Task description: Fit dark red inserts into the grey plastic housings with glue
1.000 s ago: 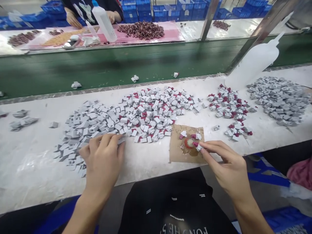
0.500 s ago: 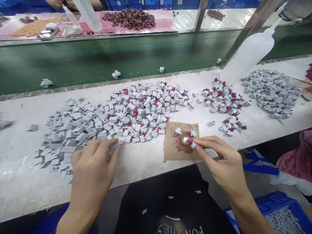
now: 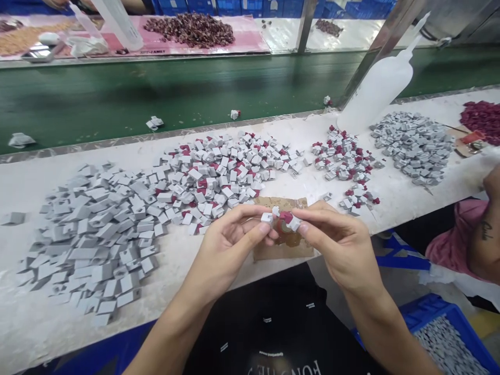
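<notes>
Above a brown cardboard piece (image 3: 263, 251), my two hands are close together. My left hand (image 3: 230, 239) pinches a small grey block (image 3: 266, 218) between thumb and index finger. In the fingertips of my right hand (image 3: 338, 239) is a grey and dark red part (image 3: 291, 221). A small whitish piece shows between the two held parts; whether they touch is unclear. The cardboard carries a wet, glossy patch, partly hidden by the fingers. To the left spreads a large pile of grey blocks (image 3: 94, 229), mixed with dark red pieces (image 3: 219, 172) nearer the middle.
Smaller grey-red parts (image 3: 347, 156), a white squeeze bottle (image 3: 378, 88) and a grey pile (image 3: 414, 146) lie to the right. Behind runs a green belt (image 3: 195, 83) with a few parts. Another person's arm (image 3: 486, 229) is at the right edge; a blue crate (image 3: 469, 323) stands below.
My left hand has moved right from the block pile to the cardboard and now holds a grey block. My right hand has lifted its part slightly. The view has shifted to the right.
</notes>
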Demonstrator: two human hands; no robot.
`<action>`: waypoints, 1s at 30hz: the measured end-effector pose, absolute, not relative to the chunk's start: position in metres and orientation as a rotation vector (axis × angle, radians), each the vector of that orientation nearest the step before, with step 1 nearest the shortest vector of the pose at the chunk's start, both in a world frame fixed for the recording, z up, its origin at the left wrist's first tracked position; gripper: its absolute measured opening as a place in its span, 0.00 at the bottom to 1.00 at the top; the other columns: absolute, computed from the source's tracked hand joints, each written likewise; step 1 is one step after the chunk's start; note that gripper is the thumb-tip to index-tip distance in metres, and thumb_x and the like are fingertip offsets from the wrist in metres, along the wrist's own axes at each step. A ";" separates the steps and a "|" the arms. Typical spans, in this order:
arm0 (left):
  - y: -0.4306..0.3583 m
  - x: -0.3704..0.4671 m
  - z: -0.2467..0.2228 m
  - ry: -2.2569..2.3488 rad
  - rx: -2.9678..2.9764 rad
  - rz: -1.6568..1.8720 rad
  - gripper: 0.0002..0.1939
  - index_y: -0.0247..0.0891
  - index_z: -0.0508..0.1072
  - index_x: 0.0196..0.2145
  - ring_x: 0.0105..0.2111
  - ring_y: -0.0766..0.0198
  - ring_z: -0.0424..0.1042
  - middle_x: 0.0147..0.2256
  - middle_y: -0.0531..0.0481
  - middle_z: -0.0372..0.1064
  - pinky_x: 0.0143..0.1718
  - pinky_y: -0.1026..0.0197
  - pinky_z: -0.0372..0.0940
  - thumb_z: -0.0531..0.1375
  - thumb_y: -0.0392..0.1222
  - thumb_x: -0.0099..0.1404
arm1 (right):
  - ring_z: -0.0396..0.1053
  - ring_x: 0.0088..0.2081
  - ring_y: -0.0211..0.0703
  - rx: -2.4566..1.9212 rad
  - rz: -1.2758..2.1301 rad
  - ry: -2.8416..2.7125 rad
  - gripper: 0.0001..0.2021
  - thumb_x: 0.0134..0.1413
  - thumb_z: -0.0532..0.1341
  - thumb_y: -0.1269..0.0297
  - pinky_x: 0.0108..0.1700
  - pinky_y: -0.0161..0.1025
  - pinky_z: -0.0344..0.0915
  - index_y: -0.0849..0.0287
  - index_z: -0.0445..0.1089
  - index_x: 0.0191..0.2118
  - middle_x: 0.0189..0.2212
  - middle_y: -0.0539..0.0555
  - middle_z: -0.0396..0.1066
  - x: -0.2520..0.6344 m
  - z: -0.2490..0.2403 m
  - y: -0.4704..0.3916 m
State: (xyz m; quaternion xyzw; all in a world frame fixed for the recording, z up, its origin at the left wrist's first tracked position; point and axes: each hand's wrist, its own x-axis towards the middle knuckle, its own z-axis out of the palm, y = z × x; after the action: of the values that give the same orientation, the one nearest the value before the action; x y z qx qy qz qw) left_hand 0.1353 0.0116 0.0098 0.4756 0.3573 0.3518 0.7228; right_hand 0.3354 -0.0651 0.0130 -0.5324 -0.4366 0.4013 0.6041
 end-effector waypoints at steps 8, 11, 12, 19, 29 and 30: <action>0.013 0.142 0.007 0.719 1.008 0.741 0.08 0.39 0.88 0.49 0.38 0.61 0.89 0.37 0.47 0.88 0.46 0.63 0.85 0.77 0.43 0.76 | 0.85 0.42 0.43 -1.226 0.974 -1.010 0.13 0.70 0.76 0.71 0.46 0.40 0.87 0.42 0.93 0.51 0.41 0.52 0.85 0.333 0.011 -0.066; 0.012 0.142 0.010 0.735 1.068 0.744 0.09 0.40 0.89 0.49 0.38 0.61 0.89 0.38 0.47 0.88 0.45 0.62 0.85 0.78 0.43 0.74 | 0.84 0.44 0.46 -1.258 0.996 -1.041 0.12 0.71 0.76 0.69 0.44 0.42 0.86 0.43 0.93 0.52 0.43 0.54 0.85 0.333 0.011 -0.068; 0.012 0.141 0.012 0.741 1.097 0.748 0.09 0.40 0.89 0.49 0.38 0.60 0.89 0.39 0.47 0.88 0.45 0.62 0.85 0.79 0.43 0.74 | 0.84 0.44 0.47 -1.263 1.001 -1.054 0.11 0.71 0.76 0.68 0.44 0.43 0.85 0.43 0.92 0.51 0.43 0.54 0.85 0.333 0.011 -0.068; 0.030 0.121 0.031 0.838 1.303 0.811 0.06 0.45 0.88 0.48 0.38 0.59 0.88 0.41 0.49 0.86 0.44 0.60 0.84 0.76 0.44 0.76 | 0.85 0.42 0.47 -1.204 1.141 -1.219 0.09 0.72 0.74 0.65 0.41 0.44 0.83 0.46 0.92 0.51 0.43 0.54 0.86 0.337 0.037 -0.031; 0.173 0.088 0.061 1.553 1.732 1.046 0.05 0.44 0.83 0.42 0.49 0.48 0.82 0.46 0.43 0.86 0.53 0.46 0.77 0.72 0.39 0.69 | 0.74 0.71 0.57 -1.642 0.714 -1.944 0.31 0.68 0.62 0.86 0.75 0.54 0.69 0.58 0.82 0.69 0.75 0.60 0.75 0.277 0.043 0.261; 0.188 0.090 0.061 1.570 1.732 1.046 0.06 0.43 0.82 0.41 0.48 0.49 0.82 0.45 0.43 0.86 0.54 0.46 0.77 0.72 0.36 0.67 | 0.73 0.72 0.57 -1.637 0.738 -1.954 0.29 0.66 0.63 0.87 0.77 0.53 0.68 0.58 0.84 0.66 0.75 0.60 0.76 0.266 0.038 0.283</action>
State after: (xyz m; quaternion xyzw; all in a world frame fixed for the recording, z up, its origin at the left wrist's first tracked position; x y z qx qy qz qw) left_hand 0.0900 0.1885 0.0610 0.6479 0.5875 0.3913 0.2862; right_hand 0.2656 0.2830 0.0375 -0.5986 -0.7144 0.2700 0.2416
